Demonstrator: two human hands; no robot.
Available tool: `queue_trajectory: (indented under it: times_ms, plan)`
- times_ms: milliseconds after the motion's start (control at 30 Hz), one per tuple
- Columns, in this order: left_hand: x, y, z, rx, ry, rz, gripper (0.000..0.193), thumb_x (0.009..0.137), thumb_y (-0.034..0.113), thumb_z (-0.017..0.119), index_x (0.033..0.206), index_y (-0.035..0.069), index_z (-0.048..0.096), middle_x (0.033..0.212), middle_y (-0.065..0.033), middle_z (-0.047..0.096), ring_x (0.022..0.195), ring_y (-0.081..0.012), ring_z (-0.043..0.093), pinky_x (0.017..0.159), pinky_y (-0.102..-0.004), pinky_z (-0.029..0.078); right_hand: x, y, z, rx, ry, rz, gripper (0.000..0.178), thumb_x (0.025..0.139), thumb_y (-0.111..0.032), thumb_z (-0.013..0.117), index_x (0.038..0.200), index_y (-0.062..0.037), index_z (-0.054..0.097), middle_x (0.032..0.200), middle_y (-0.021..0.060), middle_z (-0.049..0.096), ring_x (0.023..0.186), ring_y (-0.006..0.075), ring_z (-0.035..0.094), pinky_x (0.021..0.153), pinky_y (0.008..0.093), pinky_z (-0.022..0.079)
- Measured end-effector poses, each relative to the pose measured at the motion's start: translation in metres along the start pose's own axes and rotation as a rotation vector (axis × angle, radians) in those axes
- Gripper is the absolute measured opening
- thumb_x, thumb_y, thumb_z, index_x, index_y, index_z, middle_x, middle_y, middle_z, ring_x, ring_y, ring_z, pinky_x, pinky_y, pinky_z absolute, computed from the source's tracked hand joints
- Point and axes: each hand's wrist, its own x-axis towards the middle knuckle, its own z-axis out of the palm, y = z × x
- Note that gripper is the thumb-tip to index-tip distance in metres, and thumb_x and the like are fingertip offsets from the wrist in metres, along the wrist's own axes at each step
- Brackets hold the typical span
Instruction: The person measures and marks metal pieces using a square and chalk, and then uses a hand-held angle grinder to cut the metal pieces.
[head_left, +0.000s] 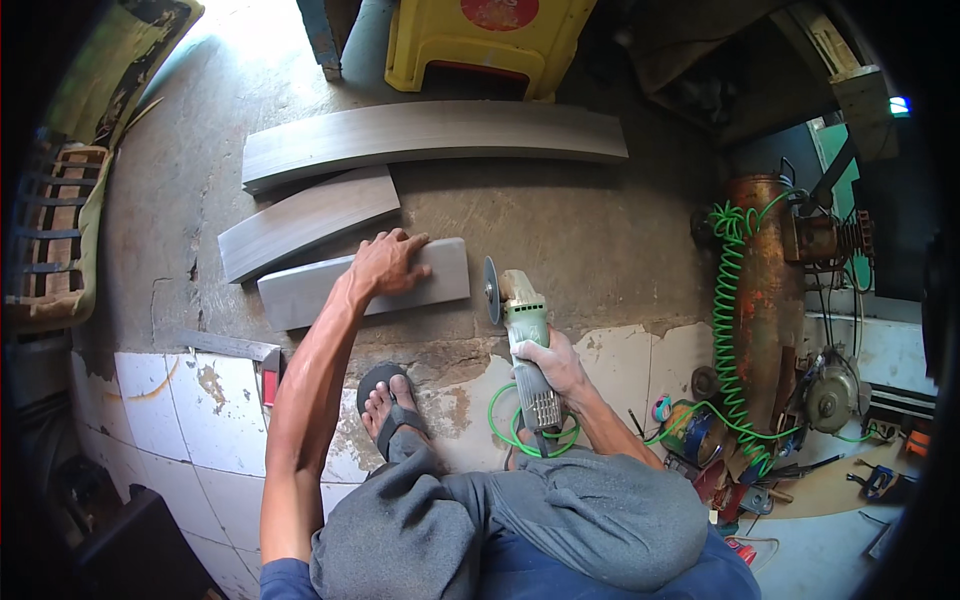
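Left hand (388, 262) lay spread flat on short grey plank (365, 283), nearest foot. Right hand (552, 362) clenched round angle grinder (524, 335), disc just right of plank end. Best kept pressed firm, fingers off cut line.

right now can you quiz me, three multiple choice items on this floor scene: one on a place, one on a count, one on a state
1. Where does the left hand rest?
A. on the nearest grey plank
B. on the yellow stool
C. on the green coiled hose

2. How many grey planks lie on the floor?
A. two
B. three
C. five

3. How is the angle grinder held?
A. lying loose
B. gripped by the right hand
C. hung up

Key: 1 A, palm lies flat on it; 2 B, three lie side by side; 3 B, fingers wrap its body.
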Motion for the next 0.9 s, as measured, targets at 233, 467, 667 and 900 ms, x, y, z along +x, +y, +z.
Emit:
queue_trajectory:
  times_ms: [233, 467, 667, 900]
  plan:
    - [-0.018, -0.002, 0.053, 0.379, 0.339, 0.038, 0.130, 0.062, 0.032, 0.098, 0.168, 0.030, 0.022, 0.155, -0.0154, 0.045, 0.144, -0.0375, 0.043, 0.114, -0.0729, 0.030, 0.008, 0.006, 0.001, 0.042, -0.045, 0.072, 0.034, 0.086, -0.021, 0.074, 0.111, -0.0016, 0.062, 0.086, 0.0055, 0.064, 0.067, 0.0152, 0.066, 0.060, 0.0318, 0.055]
    - [-0.019, -0.001, 0.050, 0.373, 0.321, 0.046, 0.130, 0.062, 0.030, 0.098, 0.168, 0.030, 0.022, 0.153, -0.0143, 0.047, 0.142, -0.0364, 0.045, 0.111, -0.0728, 0.034, 0.015, 0.017, 0.012, 0.068, -0.066, 0.112, 0.030, 0.086, -0.019, 0.073, 0.108, -0.0024, 0.062, 0.084, 0.0058, 0.065, 0.067, 0.0150, 0.066, 0.060, 0.0320, 0.055]
    - [-0.017, -0.005, 0.053, 0.344, 0.312, 0.035, 0.130, 0.062, 0.028, 0.098, 0.168, 0.030, 0.022, 0.155, -0.0147, 0.046, 0.143, -0.0367, 0.045, 0.112, -0.0736, 0.032, 0.023, 0.018, 0.015, 0.046, -0.073, 0.098, 0.029, 0.085, -0.021, 0.073, 0.106, -0.0026, 0.063, 0.084, 0.0057, 0.065, 0.067, 0.0146, 0.065, 0.061, 0.0321, 0.054]
    - [-0.015, -0.008, 0.058, 0.360, 0.361, 0.051, 0.128, 0.064, 0.027, 0.097, 0.168, 0.030, 0.022, 0.153, -0.0150, 0.047, 0.143, -0.0376, 0.045, 0.113, -0.0731, 0.031, 0.034, 0.012, 0.016, -0.052, -0.035, 0.074, 0.030, 0.085, -0.025, 0.074, 0.103, -0.0026, 0.066, 0.084, 0.0056, 0.065, 0.066, 0.0155, 0.065, 0.060, 0.0327, 0.054]
